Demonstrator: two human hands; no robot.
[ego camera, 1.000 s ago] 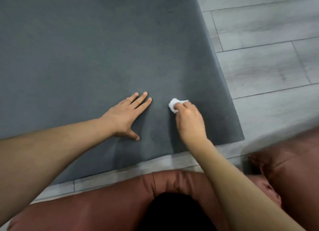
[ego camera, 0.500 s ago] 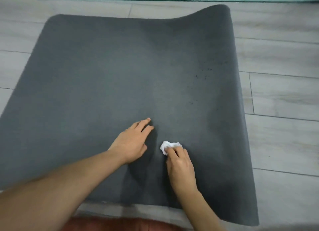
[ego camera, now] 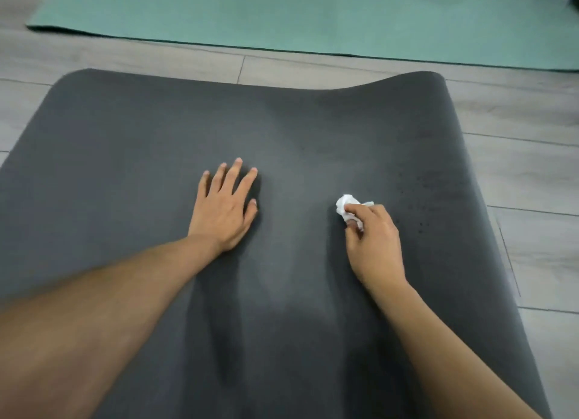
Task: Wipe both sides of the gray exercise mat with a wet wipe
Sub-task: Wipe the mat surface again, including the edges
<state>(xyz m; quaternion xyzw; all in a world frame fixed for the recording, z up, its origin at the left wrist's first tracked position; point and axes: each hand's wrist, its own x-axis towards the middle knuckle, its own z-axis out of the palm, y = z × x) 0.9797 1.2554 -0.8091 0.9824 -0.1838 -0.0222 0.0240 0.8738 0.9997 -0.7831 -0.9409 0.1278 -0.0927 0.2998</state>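
gray mat [ego camera: 131, 155] cut off below, wet wipe [ego camera: 344, 206] half hidden — fingers

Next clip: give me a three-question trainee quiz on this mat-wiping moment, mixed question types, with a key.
1. True or false: the left hand lies flat, fingers spread, on the gray mat.
2. What does the right hand hold in its grip? A) a spray bottle B) a crumpled white wet wipe C) a brush
3. Fill in: beyond the gray mat's far edge, on the wood-look floor, lies a ____ mat.

Key: 1 true; 2 B; 3 green (teal).
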